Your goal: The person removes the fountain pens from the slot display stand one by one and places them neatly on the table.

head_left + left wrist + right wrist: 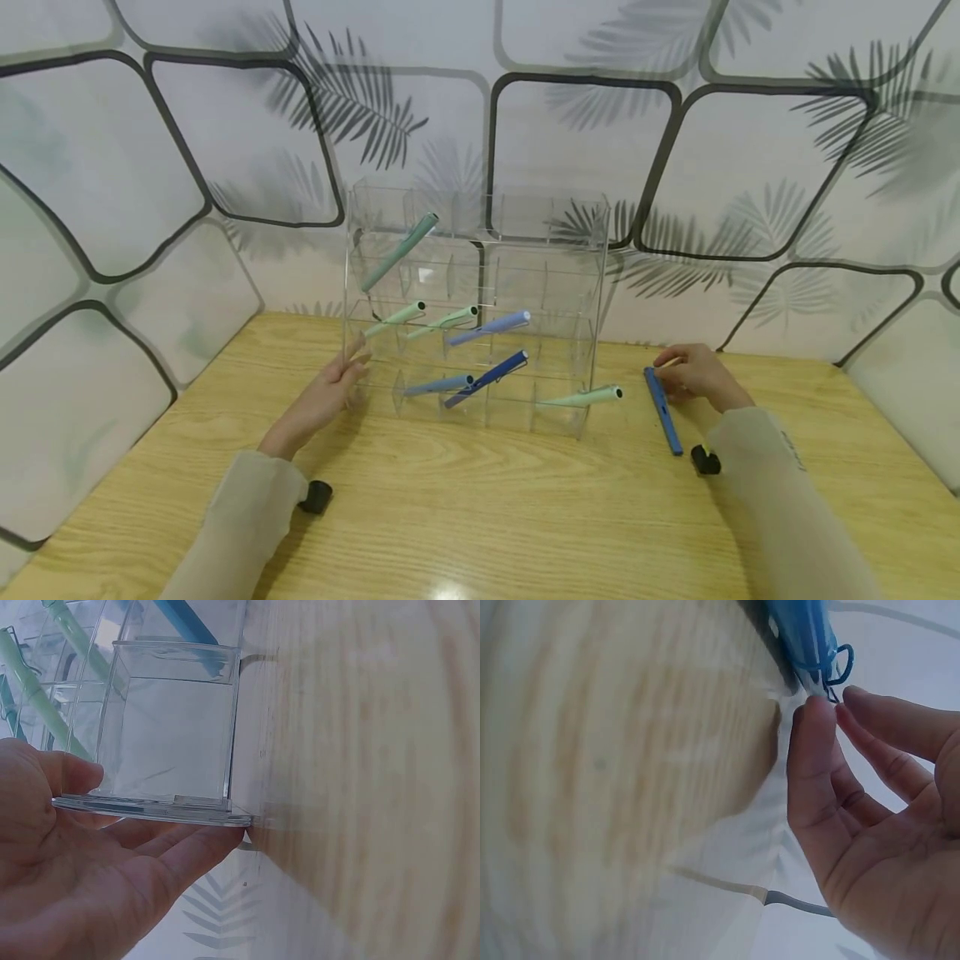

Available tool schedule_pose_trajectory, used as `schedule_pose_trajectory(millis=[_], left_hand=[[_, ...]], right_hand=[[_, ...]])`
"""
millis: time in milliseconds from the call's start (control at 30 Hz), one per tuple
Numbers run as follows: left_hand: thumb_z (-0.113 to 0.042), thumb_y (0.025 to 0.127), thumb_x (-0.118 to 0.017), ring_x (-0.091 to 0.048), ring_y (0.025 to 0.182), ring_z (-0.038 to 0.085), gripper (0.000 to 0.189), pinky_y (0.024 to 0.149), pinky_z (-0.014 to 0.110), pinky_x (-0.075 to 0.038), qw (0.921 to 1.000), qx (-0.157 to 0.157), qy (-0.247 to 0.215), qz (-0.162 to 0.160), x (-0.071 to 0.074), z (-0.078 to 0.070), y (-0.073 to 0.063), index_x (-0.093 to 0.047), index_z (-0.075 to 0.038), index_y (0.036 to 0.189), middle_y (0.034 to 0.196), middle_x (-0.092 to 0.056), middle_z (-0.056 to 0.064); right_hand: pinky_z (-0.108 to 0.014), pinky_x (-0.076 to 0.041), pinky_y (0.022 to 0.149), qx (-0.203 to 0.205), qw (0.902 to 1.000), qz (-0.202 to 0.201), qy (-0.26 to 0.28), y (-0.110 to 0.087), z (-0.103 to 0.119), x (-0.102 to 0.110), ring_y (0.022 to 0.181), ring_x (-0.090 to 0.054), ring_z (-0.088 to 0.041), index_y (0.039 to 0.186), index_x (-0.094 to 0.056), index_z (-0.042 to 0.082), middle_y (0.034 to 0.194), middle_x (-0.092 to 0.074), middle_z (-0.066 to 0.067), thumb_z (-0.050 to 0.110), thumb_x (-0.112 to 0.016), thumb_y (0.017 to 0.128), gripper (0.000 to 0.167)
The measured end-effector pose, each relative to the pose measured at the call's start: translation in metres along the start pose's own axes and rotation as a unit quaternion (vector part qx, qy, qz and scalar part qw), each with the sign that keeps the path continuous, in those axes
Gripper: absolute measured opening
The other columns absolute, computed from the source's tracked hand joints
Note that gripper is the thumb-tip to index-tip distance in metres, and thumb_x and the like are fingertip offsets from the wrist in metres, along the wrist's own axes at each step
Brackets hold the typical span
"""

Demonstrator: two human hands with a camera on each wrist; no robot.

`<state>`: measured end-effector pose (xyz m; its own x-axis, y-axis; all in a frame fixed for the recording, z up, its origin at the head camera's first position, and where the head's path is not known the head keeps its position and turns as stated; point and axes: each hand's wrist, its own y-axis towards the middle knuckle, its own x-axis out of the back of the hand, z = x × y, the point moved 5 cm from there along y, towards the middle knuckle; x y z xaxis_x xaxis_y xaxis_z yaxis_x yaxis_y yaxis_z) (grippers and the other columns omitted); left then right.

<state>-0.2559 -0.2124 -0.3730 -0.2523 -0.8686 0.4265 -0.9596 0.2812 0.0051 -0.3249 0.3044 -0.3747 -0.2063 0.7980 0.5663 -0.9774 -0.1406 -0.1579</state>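
A clear tiered pen rack [596, 275] stands on the table against the wall. My left hand [333, 385] holds its left side panel [150, 810], thumb on the inner face and fingers on the outer. A blue pen [663, 412] lies on the table to the rack's right, its clip [846, 664] showing in the right wrist view. My right hand [697, 377] has its fingertips right at the pen's far end, fingers loosely bent. Across the rack's compartments lean a dark green pen [401, 250], light green pens [397, 318], a lavender pen [491, 327] and a dark blue pen [487, 379].
A steel-blue pen [438, 385] and a mint pen [585, 397] sit in the rack's lowest tier. The wood-grain table [480, 517] meets patterned walls [585, 150] at the back and sides. Black wrist-camera pieces [317, 497] show beneath both sleeves.
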Motion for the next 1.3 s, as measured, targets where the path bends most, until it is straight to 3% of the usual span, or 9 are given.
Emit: schedule_pose_trajectory(millis=[233,400,667,900,1300], left_hand=[[-0.023,0.114,-0.028,-0.025,0.144,0.051,0.060,0.087,0.044,-0.046,1.0000,0.000,0.002,-0.002,0.000,-0.001,0.000,0.003,-0.006,0.163,0.163,-0.015,0.031],[-0.022,0.114,-0.026,-0.026,0.144,0.051,0.059,0.081,0.040,-0.045,1.0000,0.000,0.006,-0.005,0.001,-0.002,0.000,0.002,-0.006,0.163,0.163,-0.016,0.030],[-0.023,0.114,-0.028,-0.026,0.143,0.051,0.060,0.078,0.039,-0.045,1.0000,-0.005,0.003,-0.003,0.000,-0.003,0.000,0.003,-0.005,0.163,0.163,-0.015,0.031],[-0.025,0.114,-0.028,-0.025,0.144,0.052,0.061,0.088,0.044,-0.045,1.0000,-0.001,0.003,0.000,0.001,-0.002,-0.001,0.003,-0.006,0.163,0.163,-0.015,0.031],[-0.024,0.114,-0.029,-0.026,0.144,0.051,0.061,0.092,0.051,-0.042,1.0000,0.001,-0.004,0.000,0.000,-0.001,0.000,0.003,-0.007,0.163,0.163,-0.015,0.030]], right_hand=[[-0.037,-0.059,0.068,-0.009,0.9999,0.000,0.006,-0.006,0.011,0.008,0.076,-0.066,-0.018,0.126,-0.051,-0.021,0.106,-0.066,-0.023,0.002,-0.057,0.102,0.034],[-0.040,-0.059,0.076,0.005,0.9999,-0.004,0.008,-0.011,0.027,0.018,0.086,-0.067,-0.022,0.131,-0.048,-0.018,0.113,-0.063,-0.023,0.009,-0.056,0.104,0.039],[-0.041,-0.058,0.082,0.024,0.9991,-0.001,0.034,-0.020,0.056,0.032,0.090,-0.068,-0.016,0.138,-0.043,-0.014,0.110,-0.064,-0.007,0.017,-0.058,0.105,0.048],[-0.037,-0.057,0.085,0.046,0.9981,0.004,0.041,-0.026,0.086,0.038,0.094,-0.067,-0.010,0.141,-0.042,-0.012,0.106,-0.064,0.007,0.022,-0.054,0.107,0.050],[-0.036,-0.057,0.083,0.107,0.9910,-0.030,0.076,-0.037,0.151,0.045,0.094,-0.069,-0.012,0.139,-0.047,-0.009,0.107,-0.069,0.006,0.028,-0.060,0.104,0.053]])
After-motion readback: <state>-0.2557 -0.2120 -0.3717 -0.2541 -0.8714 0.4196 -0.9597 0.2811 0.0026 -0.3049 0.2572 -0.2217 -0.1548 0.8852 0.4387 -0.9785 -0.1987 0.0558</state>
